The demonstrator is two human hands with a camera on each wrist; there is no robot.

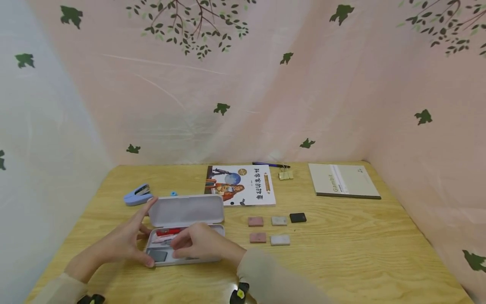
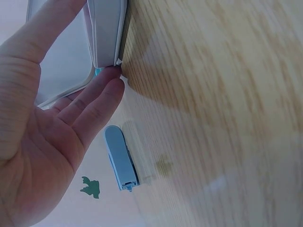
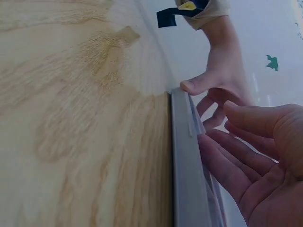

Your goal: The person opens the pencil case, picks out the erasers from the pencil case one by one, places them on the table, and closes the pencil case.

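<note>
A white pencil case (image 1: 187, 211) lies with its lid raised. My left hand (image 1: 123, 238) holds its left end, thumb at the near corner and index finger up by the lid. In the left wrist view, other fingers of the left hand (image 2: 52, 132) touch the case's end. My right hand (image 1: 206, 242) reaches into the case; in the right wrist view the right hand (image 3: 270, 165) has its thumb apart from the fingers, nothing showing between, some fingertips hidden behind the case wall. Inside the case are a red item (image 1: 168, 232) and a dark grey block (image 1: 157, 256).
Pink blocks (image 1: 255, 221), pale blocks (image 1: 279, 240) and a black block (image 1: 298, 217) lie right of the case. Behind are a blue stapler (image 1: 137, 196), a picture book (image 1: 262, 185), a pen (image 1: 271, 164), a binder clip (image 1: 286, 174) and a notebook (image 1: 341, 179).
</note>
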